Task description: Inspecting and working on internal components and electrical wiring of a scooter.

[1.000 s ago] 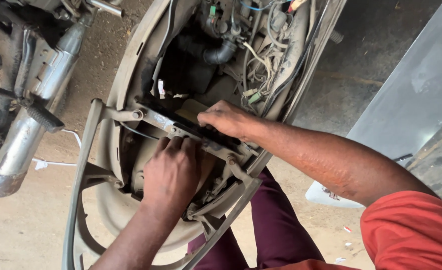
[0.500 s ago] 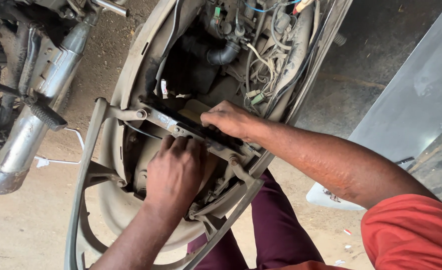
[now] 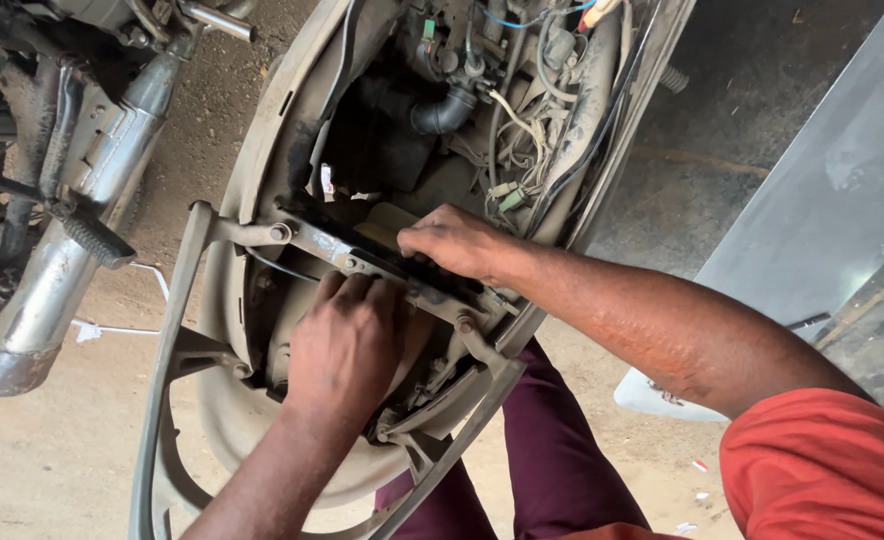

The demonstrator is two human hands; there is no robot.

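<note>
My left hand (image 3: 342, 345) presses the dusty metal crossbar (image 3: 382, 272) of the scooter frame (image 3: 262, 150) — bolted, running diagonally; my right hand (image 3: 452, 240) grips its upper edge.

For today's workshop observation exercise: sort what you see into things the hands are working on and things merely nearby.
Being worked on:
left hand on the scooter's underside
right hand on the metal crossbar
scooter frame

Merely nearby:
motorcycle exhaust pipe
footpeg
grey sheet panel
wiring bundle
</note>
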